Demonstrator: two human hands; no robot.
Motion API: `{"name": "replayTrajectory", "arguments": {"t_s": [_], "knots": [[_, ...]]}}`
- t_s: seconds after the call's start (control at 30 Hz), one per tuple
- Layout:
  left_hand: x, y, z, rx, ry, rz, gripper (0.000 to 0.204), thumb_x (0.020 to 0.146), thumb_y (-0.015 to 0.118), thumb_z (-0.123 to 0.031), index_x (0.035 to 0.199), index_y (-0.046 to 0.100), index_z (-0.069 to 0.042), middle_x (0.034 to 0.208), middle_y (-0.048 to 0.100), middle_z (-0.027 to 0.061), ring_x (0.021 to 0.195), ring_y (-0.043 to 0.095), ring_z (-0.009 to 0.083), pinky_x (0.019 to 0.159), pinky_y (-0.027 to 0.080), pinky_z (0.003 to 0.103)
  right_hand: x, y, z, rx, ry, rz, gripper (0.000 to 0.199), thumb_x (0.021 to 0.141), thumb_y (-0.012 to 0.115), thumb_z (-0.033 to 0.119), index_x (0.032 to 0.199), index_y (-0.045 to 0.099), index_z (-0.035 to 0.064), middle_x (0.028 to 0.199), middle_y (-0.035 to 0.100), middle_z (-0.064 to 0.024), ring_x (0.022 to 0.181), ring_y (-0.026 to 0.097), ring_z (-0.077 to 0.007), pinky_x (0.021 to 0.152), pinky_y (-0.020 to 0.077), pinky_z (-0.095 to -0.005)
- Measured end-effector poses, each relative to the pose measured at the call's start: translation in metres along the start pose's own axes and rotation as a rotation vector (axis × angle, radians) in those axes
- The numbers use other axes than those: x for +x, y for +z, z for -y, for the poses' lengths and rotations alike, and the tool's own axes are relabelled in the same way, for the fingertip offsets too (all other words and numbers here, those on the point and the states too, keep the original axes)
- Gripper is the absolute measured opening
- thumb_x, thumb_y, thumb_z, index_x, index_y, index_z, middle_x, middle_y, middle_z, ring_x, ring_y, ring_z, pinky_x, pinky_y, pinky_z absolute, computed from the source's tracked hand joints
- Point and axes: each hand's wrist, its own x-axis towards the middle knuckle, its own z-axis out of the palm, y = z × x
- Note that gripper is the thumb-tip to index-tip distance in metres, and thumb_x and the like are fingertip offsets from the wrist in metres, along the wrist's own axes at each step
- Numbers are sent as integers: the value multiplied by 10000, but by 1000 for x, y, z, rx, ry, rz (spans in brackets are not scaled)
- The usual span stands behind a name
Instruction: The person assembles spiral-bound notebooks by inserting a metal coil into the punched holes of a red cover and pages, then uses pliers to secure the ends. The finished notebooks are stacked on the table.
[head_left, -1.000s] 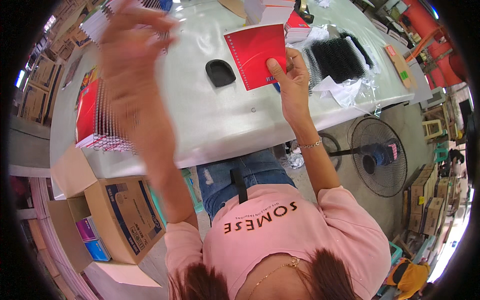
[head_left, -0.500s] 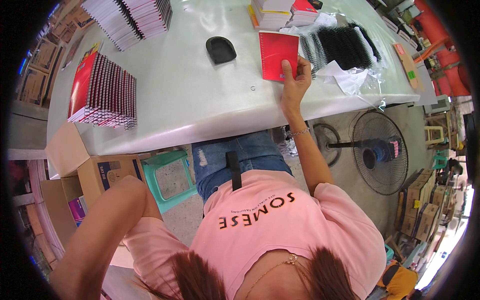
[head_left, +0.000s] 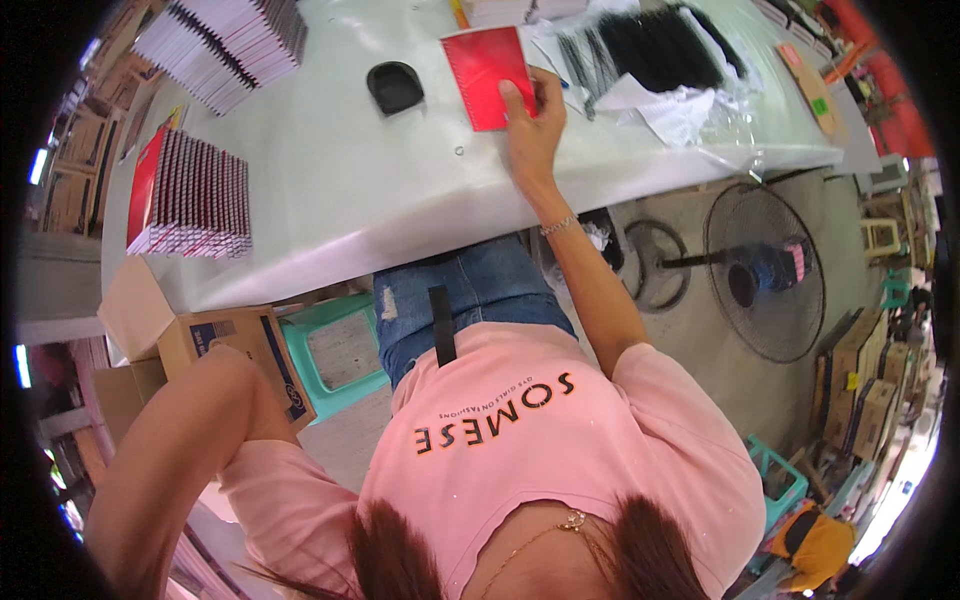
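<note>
In my right hand [head_left: 540, 118] is a red-covered notebook [head_left: 482, 80], gripped at its lower right edge with the thumb on top of the cover. A row of small holes runs down the cover's left edge. The notebook is over the pale tabletop, to the right of a black half-round pad [head_left: 394, 88]. Closer to me lies a tiny ring-like piece [head_left: 460, 151]. Right of my hand is a pile of black binding coils [head_left: 660, 50] with white paper and clear plastic. My bent left arm [head_left: 215, 410] shows at the lower left; its hand is out of view.
Red wire-bound notebooks [head_left: 190, 198] stand stacked at the table's left, with more bound books [head_left: 225, 50] behind. Below the table edge are an open carton [head_left: 240, 335], a green stool [head_left: 330, 350] and a standing fan [head_left: 765, 270]. A flat brown strip [head_left: 805, 90] lies far right.
My right hand and the notebook have shifted left and slightly away from me, and the notebook now tilts a little. The whole view has also shifted somewhat.
</note>
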Motion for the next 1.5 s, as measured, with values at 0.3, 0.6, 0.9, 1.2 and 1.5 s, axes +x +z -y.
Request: {"name": "replayTrajectory", "arguments": {"t_s": [0.3,0.6,0.9,1.2,1.5], "knots": [[-18,40,53,-484,-422,327,372,1008,552,-257,1298,576,-26,1282,578,161,1222,532,301,1070,395,397,-5,14,-5,-5,-46,-29,333,847,762,203,1076,604,19,869,673,-166,772,640,-278,748,505,-346],[-192,179,148,-277,-1354,212,397,1006,568,-270,1335,567,-48,1276,588,166,1227,535,314,1068,400,389,0,9,3,-68,13,50,316,835,752,181,1081,612,41,887,704,-193,811,691,-358,744,526,-414],[-317,194,230,96,-1614,360,547,1045,421,-406,1440,456,-30,1377,546,253,1304,497,404,1123,346,428,-1,7,-2,-132,-63,56,318,830,774,168,1061,599,36,821,676,-140,745,651,-288,691,508,-377],[-324,198,239,245,-1489,436,522,1001,385,-316,1496,424,-157,1539,390,212,1447,328,377,1198,248,453,0,2,-4,-200,-20,92,328,841,765,210,1081,599,61,780,668,-155,686,644,-327,641,493,-400],[-324,187,237,142,-1586,586,581,991,412,-383,1538,361,-194,1589,308,201,1500,227,342,1224,172,426,1,1,-6,-157,22,120,324,859,756,237,1085,608,58,759,662,-129,659,622,-261,638,493,-374]]}}
